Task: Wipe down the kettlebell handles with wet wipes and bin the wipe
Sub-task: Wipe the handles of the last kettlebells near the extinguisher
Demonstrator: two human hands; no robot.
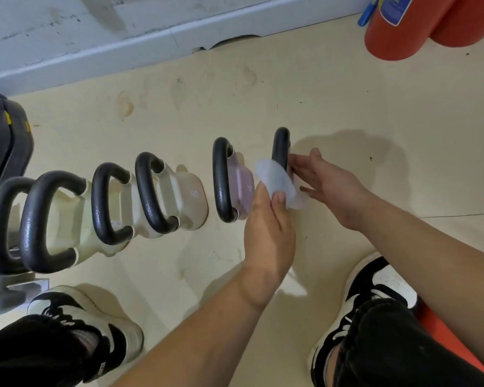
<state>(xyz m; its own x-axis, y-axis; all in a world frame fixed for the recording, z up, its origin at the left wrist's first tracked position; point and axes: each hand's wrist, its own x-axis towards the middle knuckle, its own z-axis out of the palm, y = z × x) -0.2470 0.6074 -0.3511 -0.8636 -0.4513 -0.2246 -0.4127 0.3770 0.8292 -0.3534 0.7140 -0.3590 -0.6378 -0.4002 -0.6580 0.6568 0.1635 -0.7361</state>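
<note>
Several kettlebells stand in a row on the beige floor, each with a black handle. The rightmost kettlebell handle (280, 146) is partly covered by a white wet wipe (275, 178). My left hand (268, 227) pinches the wipe against that handle's near part. My right hand (330, 185) is flat with fingers spread, its fingertips touching the handle's right side; the bell's body is hidden behind it. To its left sits a pink kettlebell (241, 185) with its handle (221, 180), then cream ones (190, 199).
Two red cylinders (394, 32) stand at the top right by the grey wall base (179, 37). Black weights (3, 146) sit at the far left. My two black-and-white shoes (90, 314) (375, 286) are planted near the row.
</note>
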